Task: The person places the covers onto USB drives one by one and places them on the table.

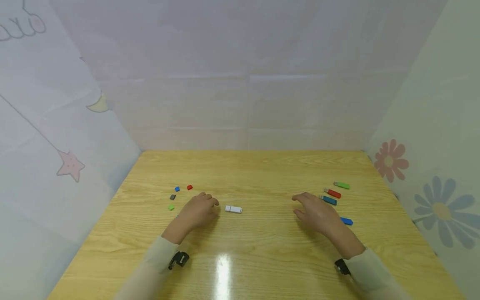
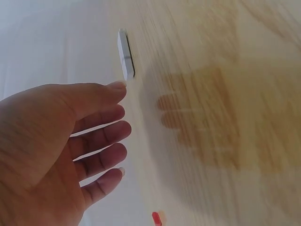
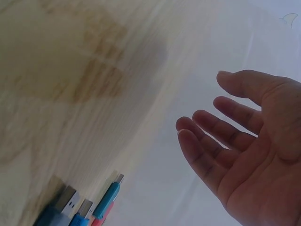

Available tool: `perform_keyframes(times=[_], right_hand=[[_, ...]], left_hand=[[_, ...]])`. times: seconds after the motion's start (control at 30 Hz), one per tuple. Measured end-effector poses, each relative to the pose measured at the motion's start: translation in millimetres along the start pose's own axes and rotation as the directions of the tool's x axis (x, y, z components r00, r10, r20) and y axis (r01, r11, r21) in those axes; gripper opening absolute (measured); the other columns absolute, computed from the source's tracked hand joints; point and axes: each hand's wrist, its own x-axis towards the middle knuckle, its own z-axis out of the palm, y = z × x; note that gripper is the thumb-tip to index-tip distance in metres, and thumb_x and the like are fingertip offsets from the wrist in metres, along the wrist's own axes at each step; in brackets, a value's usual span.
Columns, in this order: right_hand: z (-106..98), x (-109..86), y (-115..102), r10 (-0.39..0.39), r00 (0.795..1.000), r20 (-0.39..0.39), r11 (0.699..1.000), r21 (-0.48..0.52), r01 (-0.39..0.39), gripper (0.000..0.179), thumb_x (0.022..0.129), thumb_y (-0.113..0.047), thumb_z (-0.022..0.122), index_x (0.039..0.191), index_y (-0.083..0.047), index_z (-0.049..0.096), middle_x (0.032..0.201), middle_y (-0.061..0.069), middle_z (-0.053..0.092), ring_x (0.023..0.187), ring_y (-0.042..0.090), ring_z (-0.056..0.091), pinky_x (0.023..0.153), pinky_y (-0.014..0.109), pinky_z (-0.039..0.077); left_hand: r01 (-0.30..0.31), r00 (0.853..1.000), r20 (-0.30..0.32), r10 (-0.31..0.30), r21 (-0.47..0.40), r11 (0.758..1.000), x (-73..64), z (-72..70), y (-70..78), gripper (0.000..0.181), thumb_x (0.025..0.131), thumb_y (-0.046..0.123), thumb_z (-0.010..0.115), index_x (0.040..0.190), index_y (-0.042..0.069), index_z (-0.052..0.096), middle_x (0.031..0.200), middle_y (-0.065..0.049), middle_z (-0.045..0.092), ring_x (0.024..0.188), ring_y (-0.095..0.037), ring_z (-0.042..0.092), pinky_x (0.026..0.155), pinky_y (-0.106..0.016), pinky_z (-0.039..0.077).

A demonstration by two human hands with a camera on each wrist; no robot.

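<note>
A white USB stick [image 1: 233,209] with its cap on lies in the middle of the table. Just left of it is my left hand [image 1: 200,210], palm facing inward, fingers loosely bent and holding nothing. In the left wrist view the thumb tip is close to the near end of the white stick [image 2: 126,56]. My right hand [image 1: 318,212] hovers at the right with relaxed, parted fingers and an empty palm. Uncapped USB sticks lie around it: a teal one [image 1: 329,200], a red one [image 1: 333,193], a green one [image 1: 343,185] and a blue one [image 1: 347,221], partly hidden by the hand.
Small loose caps lie left of the left hand: blue [image 1: 177,189], red [image 1: 189,187], dark grey [image 1: 173,197] and green [image 1: 171,207]. The wooden table [image 1: 255,254] meets pale printed walls at the back and both sides.
</note>
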Motion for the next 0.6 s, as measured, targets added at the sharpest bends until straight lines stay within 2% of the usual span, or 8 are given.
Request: perform_keyframes(times=[0.2,0.37,0.6], right_hand=[[-1.1,-3.6,6.8,0.015,1.000,0.006,1.000,0.002,-0.015,0.043,0.096,-0.022,0.070,0.136,-0.005,0.061,0.136,0.020,0.060,0.116,0.041,0.062,0.084,0.054,0.056],[-2.3,-6.1,12.8,-0.003,1.000,-0.011,1.000,0.003,0.003,0.043,0.096,-0.021,0.071,0.134,-0.004,0.061,0.134,0.021,0.061,0.113,0.039,0.064,0.084,0.052,0.056],[-5.8,-10.6,19.9,0.026,1.000,0.009,0.999,0.023,-0.026,0.044,0.096,-0.021,0.070,0.136,-0.004,0.059,0.137,0.021,0.058,0.109,0.039,0.065,0.080,0.052,0.057]], left_hand=[[0.003,1.000,-0.010,-0.003,0.024,1.000,-11.0,-2.7,-8.3,0.028,0.092,0.027,0.077,0.114,0.010,0.074,0.110,-0.005,0.070,0.099,-0.025,0.061,0.083,-0.039,0.054],[0.034,0.999,-0.008,-0.033,0.016,0.999,-20.7,-4.4,-13.6,0.029,0.091,0.025,0.078,0.114,0.009,0.073,0.110,-0.006,0.069,0.097,-0.026,0.060,0.081,-0.041,0.054],[0.068,0.998,-0.005,-0.068,0.002,0.998,-34.9,-9.8,-19.6,0.030,0.090,0.023,0.079,0.113,0.006,0.073,0.111,-0.009,0.068,0.100,-0.028,0.061,0.083,-0.043,0.054]])
